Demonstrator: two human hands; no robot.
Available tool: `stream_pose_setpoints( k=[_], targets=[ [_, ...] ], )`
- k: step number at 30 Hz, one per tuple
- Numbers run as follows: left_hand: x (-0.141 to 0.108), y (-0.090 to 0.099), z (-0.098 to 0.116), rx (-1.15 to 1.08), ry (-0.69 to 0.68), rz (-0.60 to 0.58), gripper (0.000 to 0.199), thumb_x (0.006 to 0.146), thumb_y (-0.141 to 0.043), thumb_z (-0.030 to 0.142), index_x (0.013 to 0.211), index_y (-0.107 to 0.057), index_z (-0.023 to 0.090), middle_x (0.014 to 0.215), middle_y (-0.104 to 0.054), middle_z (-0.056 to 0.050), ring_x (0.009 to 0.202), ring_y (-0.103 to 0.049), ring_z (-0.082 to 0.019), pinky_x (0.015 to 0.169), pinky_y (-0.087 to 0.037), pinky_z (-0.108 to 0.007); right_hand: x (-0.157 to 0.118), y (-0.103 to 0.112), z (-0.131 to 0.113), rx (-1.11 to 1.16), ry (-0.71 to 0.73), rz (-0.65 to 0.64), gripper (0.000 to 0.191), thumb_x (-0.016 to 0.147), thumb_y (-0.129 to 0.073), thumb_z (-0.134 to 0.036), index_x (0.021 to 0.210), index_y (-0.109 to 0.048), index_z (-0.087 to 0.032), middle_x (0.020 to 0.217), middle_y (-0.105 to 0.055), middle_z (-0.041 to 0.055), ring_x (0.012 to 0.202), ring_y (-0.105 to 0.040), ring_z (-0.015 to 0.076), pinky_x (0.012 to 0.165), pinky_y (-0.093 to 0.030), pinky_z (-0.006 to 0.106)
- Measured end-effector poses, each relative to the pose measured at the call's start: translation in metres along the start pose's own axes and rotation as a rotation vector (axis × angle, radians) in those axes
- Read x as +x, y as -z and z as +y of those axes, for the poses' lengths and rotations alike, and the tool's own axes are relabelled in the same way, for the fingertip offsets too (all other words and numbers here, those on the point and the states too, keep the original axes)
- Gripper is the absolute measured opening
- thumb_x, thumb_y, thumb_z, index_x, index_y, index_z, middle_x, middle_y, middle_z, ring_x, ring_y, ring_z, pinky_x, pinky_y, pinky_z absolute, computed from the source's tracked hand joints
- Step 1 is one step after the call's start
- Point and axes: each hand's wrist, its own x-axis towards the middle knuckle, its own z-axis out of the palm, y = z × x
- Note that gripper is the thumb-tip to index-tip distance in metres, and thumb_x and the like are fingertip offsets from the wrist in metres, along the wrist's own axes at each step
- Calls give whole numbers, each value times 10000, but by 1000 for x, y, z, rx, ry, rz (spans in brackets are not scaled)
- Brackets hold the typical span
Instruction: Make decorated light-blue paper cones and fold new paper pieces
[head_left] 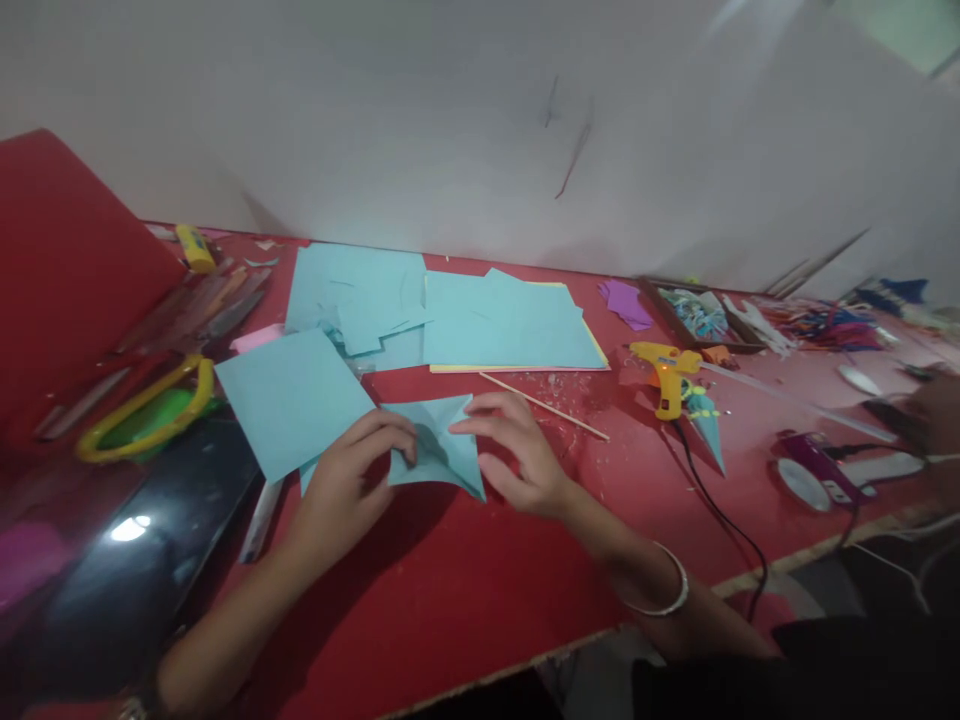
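Observation:
A light blue sheet of paper (439, 440), creased and partly folded, is between my two hands above the red table. My left hand (356, 470) grips its left side, with the fingers curled over the paper. At the upper right edge, my right hand (517, 455) has its thumb and fingers apart, the fingertips close to or touching the paper; I cannot tell which. A flat light blue square (292, 395) lies just left of my left hand. Behind the hands rests a stack of blue sheets (510, 320) with yellow and pink edges below.
A thin wooden stick (544, 405) lies behind my right hand. To the right are a yellow glue gun (664, 375), a blue paper cone (707, 440) and a purple device (817, 465). On the left are yellow-handled scissors or similar tool (202, 400) and a black glossy panel (150, 540).

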Motion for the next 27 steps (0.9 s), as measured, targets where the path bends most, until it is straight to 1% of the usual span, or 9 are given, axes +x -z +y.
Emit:
stream_pose_setpoints(
  k=[3, 5, 11, 14, 16, 21, 23, 25, 27],
  targets=[
    [2, 6, 4, -71, -5, 19, 211, 599, -319, 26, 633, -450, 189, 869, -530, -33, 800, -508, -131, 714, -431, -272, 1, 1, 8, 4, -14, -14, 446, 715, -333, -7, 987, -573, -266, 1187, -416, 28, 1128, -385, 173, 921, -370, 372],
    [2, 8, 6, -128, -4, 34, 174, 650, -325, 57, 593, -421, 190, 845, -524, -36, 769, -506, -129, 696, -436, -269, 1, 0, 11, 48, -22, -7, 495, 683, -333, 29, 1008, -560, -269, 1214, -385, 28, 1149, -374, 169, 934, -379, 367],
    [-3, 8, -7, -237, 95, 133, 140, 765, -395, 192, 625, -401, 195, 912, -502, -36, 835, -495, -157, 699, -434, -279, 1, -2, 10, 196, -51, 9, 412, 733, -356, -26, 1037, -519, -251, 1085, -459, 49, 1019, -480, 152, 850, -460, 333],
    [-5, 6, -15, -260, 159, 155, 144, 796, -369, 245, 664, -394, 194, 968, -492, -38, 869, -495, -169, 667, -432, -268, -2, -2, 13, 191, -68, 53, 488, 735, -289, 5, 1109, -464, -255, 1004, -501, 47, 863, -531, 131, 740, -493, 305],
    [-4, 4, -13, -267, 146, 152, 144, 796, -371, 246, 665, -401, 194, 952, -489, -40, 867, -491, -165, 662, -429, -264, -5, -2, 13, 178, -66, 36, 523, 744, -271, -1, 1167, -418, -272, 998, -519, 40, 807, -540, 123, 716, -493, 297],
    [2, 3, 3, -211, 68, 130, 149, 757, -421, 185, 608, -413, 187, 854, -491, -45, 785, -491, -140, 687, -428, -271, -6, 0, 6, 106, -15, 22, 494, 767, -378, -147, 1250, -340, -245, 1145, -503, 52, 1025, -481, 169, 860, -447, 325],
    [3, 4, 8, -183, 38, 117, 162, 756, -402, 168, 595, -401, 186, 834, -495, -47, 757, -496, -134, 670, -434, -265, -4, 1, 5, 148, 32, 22, 417, 764, -420, -182, 1176, -428, -243, 1115, -517, 47, 1034, -476, 171, 866, -442, 324],
    [3, 5, 10, -169, 39, 106, 168, 760, -390, 159, 594, -396, 184, 838, -495, -49, 769, -501, -136, 671, -437, -260, -3, 2, 5, 224, 54, 0, 272, 764, -452, -185, 1015, -540, -241, 1005, -547, 31, 931, -521, 147, 805, -464, 290],
    [2, 6, 9, -188, 53, 95, 169, 765, -379, 143, 602, -394, 183, 860, -490, -48, 791, -502, -134, 679, -435, -251, -2, 3, 5, 283, 53, -9, 170, 774, -462, -175, 886, -581, -221, 906, -558, 20, 846, -537, 123, 756, -469, 258]
  ],
)
